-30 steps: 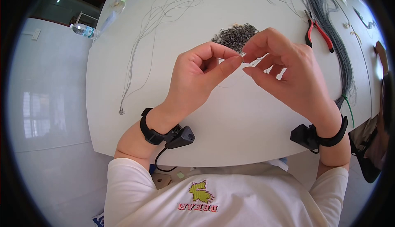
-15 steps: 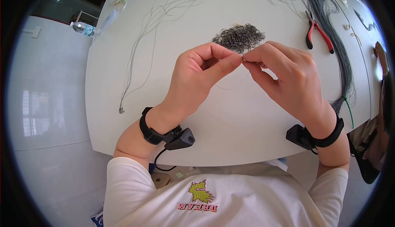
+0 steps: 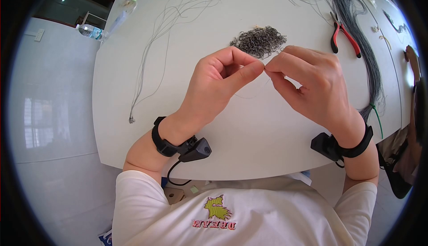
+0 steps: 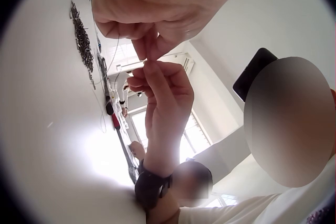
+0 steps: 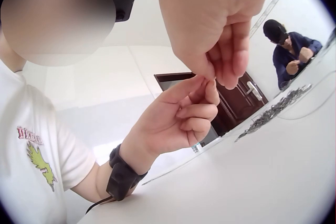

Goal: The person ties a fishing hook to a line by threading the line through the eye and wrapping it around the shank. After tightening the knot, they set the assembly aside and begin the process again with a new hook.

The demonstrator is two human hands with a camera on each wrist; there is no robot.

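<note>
Before the chest, above the white table (image 3: 249, 148), both hands meet fingertip to fingertip. My left hand (image 3: 214, 78) pinches between thumb and forefinger a thin line (image 4: 115, 53), which trails loose in the left wrist view. From the other side, my right hand (image 3: 314, 78) pinches at the same spot with thumb and forefinger. The fingertips hide whatever else sits between them. Just beyond the hands lies a heap of small dark hooks (image 3: 259, 40), also seen in the right wrist view.
Pliers (image 3: 349, 38) with red and black handles lie at the right, beside a long bundle of dark strands (image 3: 374, 67) tied with a green tie (image 3: 373, 107). Looped thin lines (image 3: 149, 43) spread at the left. A bottle (image 3: 91, 33) appears past the table's left edge. Another person (image 5: 294, 56) sits opposite.
The right thumb and forefinger, apart a second ago, have come together in a pinch at the left fingertips. The left hand has barely moved.
</note>
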